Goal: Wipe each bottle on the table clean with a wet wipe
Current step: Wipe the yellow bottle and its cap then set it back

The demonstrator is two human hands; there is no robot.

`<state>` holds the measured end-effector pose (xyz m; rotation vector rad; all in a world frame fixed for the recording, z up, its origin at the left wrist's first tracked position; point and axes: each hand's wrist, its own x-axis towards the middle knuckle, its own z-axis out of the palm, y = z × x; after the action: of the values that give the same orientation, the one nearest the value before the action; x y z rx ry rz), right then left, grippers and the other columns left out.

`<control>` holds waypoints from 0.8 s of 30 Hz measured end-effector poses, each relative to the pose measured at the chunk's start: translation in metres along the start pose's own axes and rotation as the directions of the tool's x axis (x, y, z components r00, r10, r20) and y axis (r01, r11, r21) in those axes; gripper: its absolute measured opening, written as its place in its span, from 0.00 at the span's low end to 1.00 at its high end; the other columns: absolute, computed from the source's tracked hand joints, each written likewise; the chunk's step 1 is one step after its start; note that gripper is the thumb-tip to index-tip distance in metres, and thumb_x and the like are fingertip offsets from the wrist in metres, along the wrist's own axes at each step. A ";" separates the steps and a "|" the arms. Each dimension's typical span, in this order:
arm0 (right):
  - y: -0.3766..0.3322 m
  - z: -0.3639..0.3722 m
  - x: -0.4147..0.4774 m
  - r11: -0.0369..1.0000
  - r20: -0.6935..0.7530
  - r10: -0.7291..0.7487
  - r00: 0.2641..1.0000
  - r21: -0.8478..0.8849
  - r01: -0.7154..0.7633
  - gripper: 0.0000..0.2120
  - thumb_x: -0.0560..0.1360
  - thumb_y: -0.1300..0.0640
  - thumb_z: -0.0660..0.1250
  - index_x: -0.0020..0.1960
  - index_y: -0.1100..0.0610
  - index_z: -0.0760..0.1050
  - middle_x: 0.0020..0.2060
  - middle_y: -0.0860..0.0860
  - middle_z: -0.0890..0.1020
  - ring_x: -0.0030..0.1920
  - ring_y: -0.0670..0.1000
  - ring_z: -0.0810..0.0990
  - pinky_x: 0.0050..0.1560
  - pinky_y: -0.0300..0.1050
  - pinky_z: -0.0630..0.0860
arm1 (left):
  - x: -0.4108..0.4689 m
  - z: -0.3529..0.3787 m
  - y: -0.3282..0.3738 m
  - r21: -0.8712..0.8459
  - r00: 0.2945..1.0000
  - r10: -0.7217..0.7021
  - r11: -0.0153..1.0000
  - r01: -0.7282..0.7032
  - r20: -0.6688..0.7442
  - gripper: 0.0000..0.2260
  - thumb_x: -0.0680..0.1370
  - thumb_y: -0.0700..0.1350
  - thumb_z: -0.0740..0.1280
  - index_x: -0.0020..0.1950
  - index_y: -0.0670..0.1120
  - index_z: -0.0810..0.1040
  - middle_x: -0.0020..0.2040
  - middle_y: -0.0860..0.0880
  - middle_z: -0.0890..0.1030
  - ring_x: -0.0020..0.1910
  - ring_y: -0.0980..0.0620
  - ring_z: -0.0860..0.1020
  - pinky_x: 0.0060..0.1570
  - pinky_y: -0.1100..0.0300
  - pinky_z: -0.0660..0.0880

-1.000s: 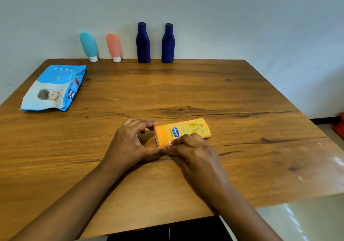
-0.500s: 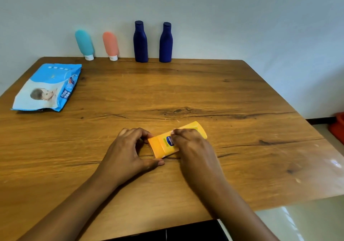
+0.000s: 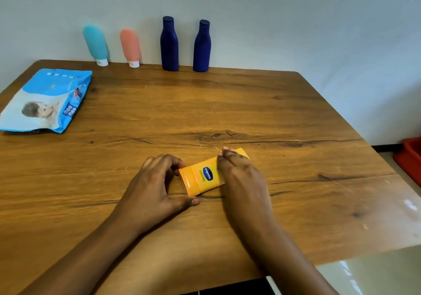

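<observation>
Yellow bottle [image 3: 200,178]: lies on its side in the near middle of the bench [image 3: 250,103], cap end pointing left and toward the person, tail end angled away to the right.
Left grip [image 3: 155,185]: curled round the cap end, fingers on the far side and thumb on the near side.
Right grip [image 3: 241,176]: laid over the tail half of the yellow bottle, fingers bent over it and fingertips at its far end.
Back edge: a teal bottle [image 3: 95,41] and a coral bottle [image 3: 130,45] stand cap-down and lean toward the wall; two dark blue bottles [image 3: 169,44] stand upright to their right.
Left edge: a blue wipes pack [image 3: 45,101] lies flat, well apart from the hands.
Open room: bare wood lies between the hands and the back row, and out to the right edge.
Right edge: beyond it, on the floor, a red object [image 3: 410,160] is partly in view.
</observation>
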<state>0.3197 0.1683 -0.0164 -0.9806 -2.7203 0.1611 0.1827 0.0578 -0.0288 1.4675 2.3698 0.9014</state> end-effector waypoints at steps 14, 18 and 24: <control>-0.012 -0.002 0.003 0.991 -0.034 -0.121 0.992 0.053 0.123 0.24 0.72 0.63 0.68 0.67 0.58 0.69 0.64 0.55 0.72 0.61 0.51 0.70 0.54 0.41 0.74 | -0.002 -0.001 0.000 -0.002 0.998 0.035 0.999 -0.035 -0.043 0.29 0.58 0.59 0.77 0.55 0.56 0.71 0.48 0.65 0.69 0.52 0.65 0.68 0.41 0.71 0.64; -0.022 0.001 -0.009 0.970 0.012 -0.212 0.977 0.125 0.209 0.27 0.65 0.64 0.74 0.63 0.60 0.74 0.59 0.56 0.77 0.58 0.53 0.75 0.45 0.42 0.77 | -0.003 -0.001 0.000 -0.011 0.998 0.035 0.999 -0.035 -0.045 0.29 0.58 0.56 0.78 0.55 0.55 0.72 0.47 0.65 0.70 0.50 0.65 0.69 0.41 0.71 0.64; 0.029 0.000 0.014 0.994 -0.136 0.099 0.986 0.068 -0.091 0.18 0.72 0.67 0.66 0.62 0.60 0.75 0.55 0.55 0.78 0.51 0.51 0.74 0.46 0.42 0.74 | -0.001 -0.001 0.001 0.003 0.999 0.020 1.000 -0.019 -0.039 0.30 0.58 0.60 0.77 0.55 0.58 0.71 0.48 0.64 0.70 0.50 0.68 0.68 0.40 0.73 0.63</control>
<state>0.3270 0.1998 -0.0190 -1.0630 -2.5293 0.1859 0.1835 0.0567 -0.0281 1.4899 2.3896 0.9404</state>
